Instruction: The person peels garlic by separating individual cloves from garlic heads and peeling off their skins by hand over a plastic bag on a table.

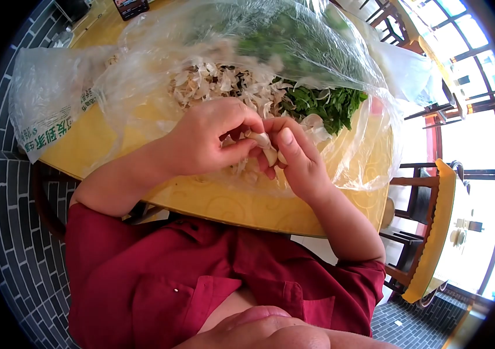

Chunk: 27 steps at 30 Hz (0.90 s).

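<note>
My left hand [215, 136] and my right hand [299, 157] meet over the near part of the table. Between their fingertips is pale garlic [269, 152], with more than one clove showing. The left thumb and forefinger pinch its upper end. My right hand curls around the cloves from the other side, its thumb raised along them. Just beyond the hands lies a heap of papery garlic skins [209, 82]. Dark green leafy herbs [324, 106] sit to the right of the skins, partly under clear plastic.
A large clear plastic bag [340, 64] spreads over the yellow table [218, 200] and the greens. At left, a white bag with green print [44, 110] hangs over the edge. A dark device [131, 7] lies at the far side. Another yellow-covered table [433, 232] stands at right.
</note>
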Motion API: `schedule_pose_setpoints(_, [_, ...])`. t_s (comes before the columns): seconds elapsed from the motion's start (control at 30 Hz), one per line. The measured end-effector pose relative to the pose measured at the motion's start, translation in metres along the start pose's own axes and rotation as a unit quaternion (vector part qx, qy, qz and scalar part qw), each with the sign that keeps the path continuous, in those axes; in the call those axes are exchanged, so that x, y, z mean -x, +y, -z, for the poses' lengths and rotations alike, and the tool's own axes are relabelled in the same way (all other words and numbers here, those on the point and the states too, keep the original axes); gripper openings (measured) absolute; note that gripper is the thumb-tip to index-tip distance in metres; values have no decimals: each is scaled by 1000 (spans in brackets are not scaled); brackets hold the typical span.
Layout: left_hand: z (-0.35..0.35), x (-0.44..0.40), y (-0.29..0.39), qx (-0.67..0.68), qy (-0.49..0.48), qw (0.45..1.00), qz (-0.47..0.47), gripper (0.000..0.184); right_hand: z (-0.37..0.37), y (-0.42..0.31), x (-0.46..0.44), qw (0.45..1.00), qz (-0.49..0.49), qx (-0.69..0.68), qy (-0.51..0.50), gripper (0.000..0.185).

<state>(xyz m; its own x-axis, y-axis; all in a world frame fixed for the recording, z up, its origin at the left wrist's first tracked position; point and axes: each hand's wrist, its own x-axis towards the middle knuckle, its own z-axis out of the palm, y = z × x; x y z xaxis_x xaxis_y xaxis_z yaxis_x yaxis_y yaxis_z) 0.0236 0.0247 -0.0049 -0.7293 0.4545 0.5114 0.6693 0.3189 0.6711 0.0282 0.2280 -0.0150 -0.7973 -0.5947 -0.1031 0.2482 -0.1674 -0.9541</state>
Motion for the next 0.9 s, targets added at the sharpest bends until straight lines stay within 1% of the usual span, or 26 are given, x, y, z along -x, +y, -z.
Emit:
schedule_pose_setpoints(0.1, [1,-2,-2,12,-8,999,-41,24,7,7,-5,999,-2,38,-23,24])
schedule_pose_setpoints(0.17, [-1,-3,-6,20,-4,997,-79,27,7,7,-4,999,4,16,-33,24])
schedule_pose_setpoints(0.27, [4,2,-4,105,-36,994,6,33,7,6,-3,999,17,4,-43,24])
schedule_pose_setpoints(0.4, [5,5,-8,193,-13,981,12,30,6,-3,6,997,11,10,-77,28])
schedule_pose_setpoints(0.47, [7,7,-11,254,-16,967,1,30,-3,-12,9,996,36,35,-80,29])
schedule_pose_setpoints(0.5, [6,8,-11,256,2,967,5,29,-5,-14,11,994,49,47,-81,30])
schedule_pose_setpoints(0.57, [3,10,-11,262,34,964,15,26,0,-11,13,988,67,62,-125,31])
schedule_pose_setpoints(0.6, [4,10,-12,201,34,979,14,24,3,-10,14,984,75,69,-147,32])
schedule_pose_setpoints(0.63, [6,10,-14,140,33,989,14,22,1,-9,16,979,111,94,-145,28])
schedule_pose_setpoints(0.67, [7,9,-15,79,33,996,13,21,2,-11,16,970,133,92,-179,27])
schedule_pose_setpoints(0.73, [9,1,-20,6,23,998,-61,15,3,-18,15,949,173,85,-248,26])
schedule_pose_setpoints(0.77, [9,-1,-22,-30,17,995,-97,13,1,-19,14,943,200,73,-255,23])
schedule_pose_setpoints(0.8, [8,-2,-22,-31,19,994,-99,12,-3,-14,11,932,253,30,-256,21])
schedule_pose_setpoints(0.87, [5,-2,-23,-30,21,994,-105,12,-8,-14,18,944,225,-11,-239,18])
schedule_pose_setpoints(0.9, [5,-2,-24,-26,19,994,-103,13,-9,-14,18,943,227,-23,-241,18])
